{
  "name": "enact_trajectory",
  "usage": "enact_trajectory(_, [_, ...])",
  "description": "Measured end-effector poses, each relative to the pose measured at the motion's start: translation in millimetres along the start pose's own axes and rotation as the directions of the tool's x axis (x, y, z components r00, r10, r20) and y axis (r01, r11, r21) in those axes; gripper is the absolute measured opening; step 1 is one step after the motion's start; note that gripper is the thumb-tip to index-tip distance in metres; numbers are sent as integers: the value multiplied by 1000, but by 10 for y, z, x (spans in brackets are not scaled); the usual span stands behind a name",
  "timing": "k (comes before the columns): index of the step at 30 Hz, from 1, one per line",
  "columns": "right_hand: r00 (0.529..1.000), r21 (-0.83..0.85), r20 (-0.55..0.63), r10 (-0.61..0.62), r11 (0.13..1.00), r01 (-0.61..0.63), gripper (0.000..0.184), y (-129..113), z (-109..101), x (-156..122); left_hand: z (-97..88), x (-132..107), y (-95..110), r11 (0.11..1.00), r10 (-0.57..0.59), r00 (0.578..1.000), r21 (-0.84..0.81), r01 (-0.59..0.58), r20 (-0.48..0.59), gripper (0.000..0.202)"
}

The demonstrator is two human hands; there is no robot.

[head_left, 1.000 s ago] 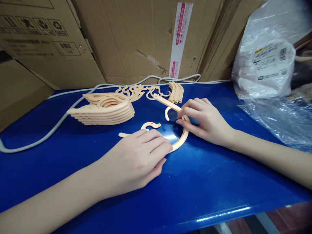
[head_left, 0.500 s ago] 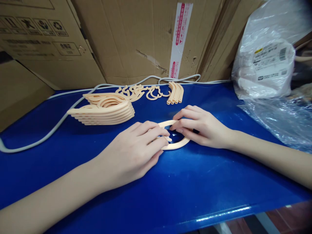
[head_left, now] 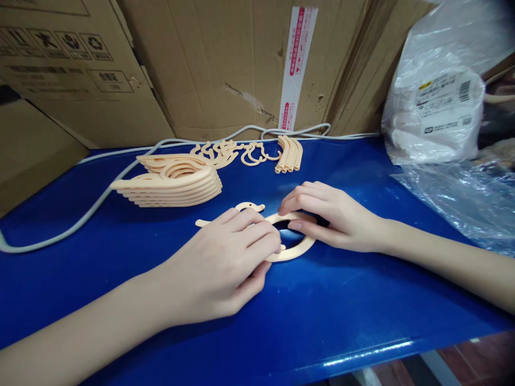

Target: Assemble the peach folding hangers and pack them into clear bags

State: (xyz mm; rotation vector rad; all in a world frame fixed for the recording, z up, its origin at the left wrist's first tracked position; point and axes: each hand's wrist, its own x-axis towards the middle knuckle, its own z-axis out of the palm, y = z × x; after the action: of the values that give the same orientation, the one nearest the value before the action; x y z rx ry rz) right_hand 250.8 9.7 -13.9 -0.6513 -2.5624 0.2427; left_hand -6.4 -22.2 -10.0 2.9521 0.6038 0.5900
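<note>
A beige plastic folding hanger point(head_left: 298, 251) lies on the blue tabletop, its oval loop toward the right. My left hand point(head_left: 237, 252) is closed over its middle, fingertips at the loop's left side, hiding much of it. A curved end with a hole and a straight tip show beyond the knuckles. My right hand point(head_left: 328, 217) is at the loop's right side, fingers parted, thumb near the inner edge; whether it touches is unclear. Farther back are a stack of matching hanger pieces point(head_left: 173, 187), a cluster of hooks point(head_left: 221, 153) and several curved arms point(head_left: 288, 154).
A white cable point(head_left: 96, 201) runs along the back and left of the blue table point(head_left: 322, 316). Cardboard boxes point(head_left: 225, 64) stand behind. Plastic-wrapped goods point(head_left: 438, 112) and loose clear film point(head_left: 454, 198) occupy the right side. The table's front edge is at lower right.
The hanger has come slightly nearer to me, and more of its far side shows past my left hand. My right fingers have lifted and parted from the loop's far edge.
</note>
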Motion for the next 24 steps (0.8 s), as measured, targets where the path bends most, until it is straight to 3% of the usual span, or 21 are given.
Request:
enact_trajectory(6, [991, -85, -21, 131, 988, -132, 21, 39, -73, 155, -10, -3, 42, 1000, -4, 1000, -23, 4, 21, 20])
enact_trajectory(14, [996, -154, 53, 69, 986, -60, 24, 125, 120, 470, -42, -47, 47, 997, 49, 995, -57, -44, 90, 34])
enact_trajectory(17, [996, -117, 59, 66, 991, -59, 19, 114, 139, 476, -59, -50, 50, 996, 51, 991, -83, -41, 122, 39])
enact_trajectory(20, [988, -63, 4, 155, 986, -154, 13, 121, 49, 390, -57, -39, 26, 996, 41, 989, -83, -29, 139, 37])
enact_trajectory(24, [931, 218, -160, 327, 932, -290, 8, 139, -198, 210, -24, -25, -61, 984, -29, 999, -176, 33, 23, 37])
